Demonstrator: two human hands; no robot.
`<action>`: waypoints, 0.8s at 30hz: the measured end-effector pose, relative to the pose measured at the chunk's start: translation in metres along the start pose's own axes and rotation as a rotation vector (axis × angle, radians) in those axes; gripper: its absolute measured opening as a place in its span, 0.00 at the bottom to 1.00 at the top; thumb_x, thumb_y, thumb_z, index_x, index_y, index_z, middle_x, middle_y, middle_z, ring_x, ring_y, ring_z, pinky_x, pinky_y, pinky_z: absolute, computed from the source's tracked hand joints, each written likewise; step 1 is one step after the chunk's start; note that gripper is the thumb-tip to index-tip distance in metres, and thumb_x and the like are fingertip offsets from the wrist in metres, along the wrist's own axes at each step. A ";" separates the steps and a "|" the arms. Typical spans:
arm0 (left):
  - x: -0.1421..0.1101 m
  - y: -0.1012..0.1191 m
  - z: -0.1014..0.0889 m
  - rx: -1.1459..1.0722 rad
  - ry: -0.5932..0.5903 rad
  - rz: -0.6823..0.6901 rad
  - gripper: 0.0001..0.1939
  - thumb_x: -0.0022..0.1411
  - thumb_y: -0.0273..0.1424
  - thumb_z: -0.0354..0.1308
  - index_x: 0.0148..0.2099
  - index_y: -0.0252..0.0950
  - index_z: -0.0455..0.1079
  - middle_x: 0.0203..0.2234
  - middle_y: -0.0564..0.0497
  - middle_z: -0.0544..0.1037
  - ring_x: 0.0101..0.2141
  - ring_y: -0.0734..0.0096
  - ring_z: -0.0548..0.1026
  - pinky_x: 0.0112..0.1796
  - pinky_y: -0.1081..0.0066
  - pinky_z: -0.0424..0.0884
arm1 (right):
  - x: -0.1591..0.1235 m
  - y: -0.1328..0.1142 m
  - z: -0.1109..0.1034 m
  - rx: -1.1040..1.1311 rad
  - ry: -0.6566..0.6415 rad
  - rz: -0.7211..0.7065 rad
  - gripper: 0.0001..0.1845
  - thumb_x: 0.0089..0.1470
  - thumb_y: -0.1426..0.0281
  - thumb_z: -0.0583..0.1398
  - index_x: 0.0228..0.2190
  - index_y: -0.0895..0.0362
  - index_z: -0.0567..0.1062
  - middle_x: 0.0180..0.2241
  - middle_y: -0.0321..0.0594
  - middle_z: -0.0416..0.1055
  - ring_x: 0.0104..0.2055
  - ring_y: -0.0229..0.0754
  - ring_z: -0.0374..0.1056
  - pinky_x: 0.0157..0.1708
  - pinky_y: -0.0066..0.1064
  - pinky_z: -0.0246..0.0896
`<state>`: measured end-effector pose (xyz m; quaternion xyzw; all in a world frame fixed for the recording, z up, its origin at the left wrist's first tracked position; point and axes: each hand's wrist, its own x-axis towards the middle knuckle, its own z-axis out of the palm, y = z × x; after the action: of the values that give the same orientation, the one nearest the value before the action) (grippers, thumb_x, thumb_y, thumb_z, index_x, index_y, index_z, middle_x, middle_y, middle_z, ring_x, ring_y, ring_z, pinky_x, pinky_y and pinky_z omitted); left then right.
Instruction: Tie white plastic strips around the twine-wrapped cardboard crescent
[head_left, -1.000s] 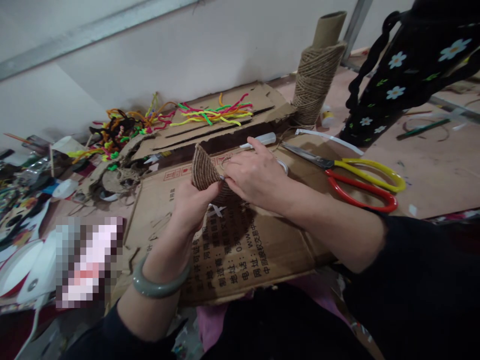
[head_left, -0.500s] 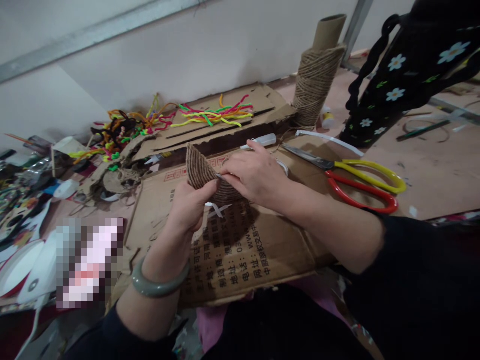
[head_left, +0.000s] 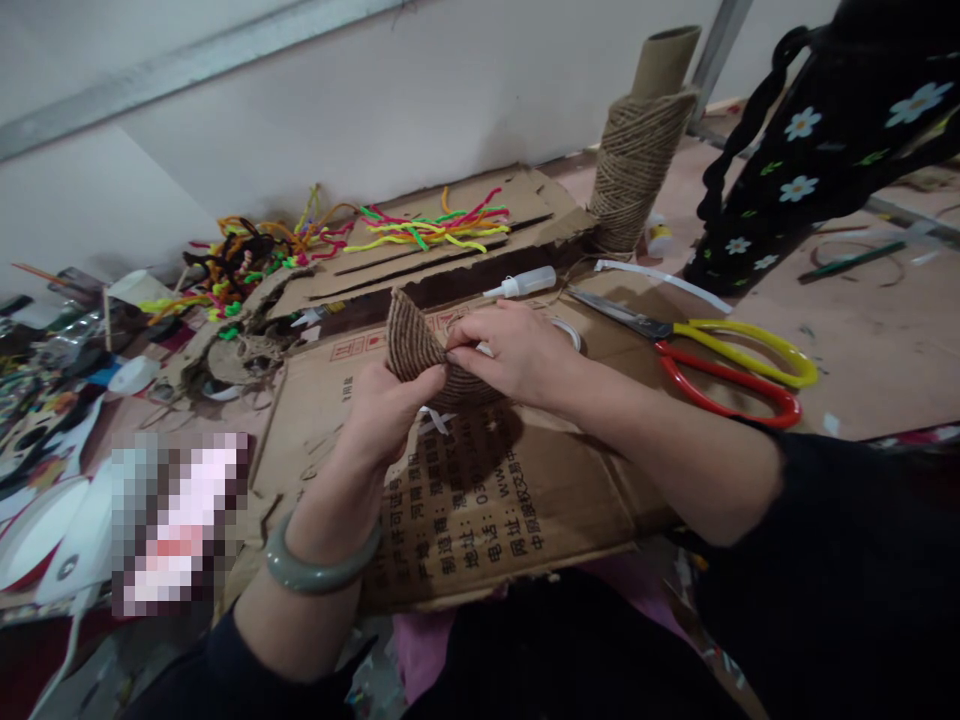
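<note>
My left hand (head_left: pixel 386 405) is closed round a pointed piece covered in rows of brown jute twine (head_left: pixel 411 340), thumb pressed on its near face. The tip stands up beyond that hand; its lower right part passes under my right hand (head_left: pixel 514 350). The fingers of my right hand are pinched at the upper edge of the piece, close to the left thumb, where a thin strand of twine (head_left: pixel 452 326) shows. Both hands are above a flattened printed cardboard box (head_left: pixel 570 500). A small white strip (head_left: pixel 437 420) lies under the piece.
Scissors with yellow and red handles (head_left: pixel 727 370) lie right of my hands. Behind are a clear squeeze bottle (head_left: pixel 527 282), a twine spool (head_left: pixel 637 160) and coloured pipe cleaners (head_left: pixel 435 225). A black flowered bag (head_left: pixel 810 160) stands right; a white glue gun-like tool (head_left: pixel 90 540) lies left.
Both hands and the twine-covered piece sit slightly further right in view. My right index finger, raised before, is now folded down into the pinch, leaving more of the squeeze bottle visible.
</note>
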<state>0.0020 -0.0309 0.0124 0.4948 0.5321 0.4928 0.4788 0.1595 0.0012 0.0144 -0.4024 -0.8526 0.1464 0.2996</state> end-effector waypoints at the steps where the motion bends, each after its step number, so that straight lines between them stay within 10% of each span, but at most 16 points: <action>1: 0.000 0.001 0.000 0.018 0.009 -0.001 0.09 0.41 0.27 0.65 0.30 0.33 0.74 0.27 0.50 0.77 0.31 0.68 0.73 0.33 0.71 0.71 | 0.000 0.000 -0.001 0.001 -0.009 0.011 0.10 0.55 0.69 0.55 0.30 0.57 0.76 0.31 0.37 0.76 0.35 0.39 0.68 0.39 0.32 0.53; 24: -0.002 0.006 0.003 0.007 -0.034 0.017 0.06 0.42 0.27 0.65 0.27 0.34 0.73 0.26 0.51 0.76 0.28 0.70 0.72 0.29 0.72 0.70 | 0.002 -0.005 -0.002 0.045 -0.038 0.102 0.11 0.55 0.69 0.54 0.33 0.59 0.76 0.33 0.41 0.77 0.36 0.40 0.69 0.35 0.30 0.56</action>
<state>0.0053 -0.0329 0.0179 0.5092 0.5213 0.4866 0.4818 0.1570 -0.0007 0.0193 -0.4355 -0.8330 0.1880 0.2846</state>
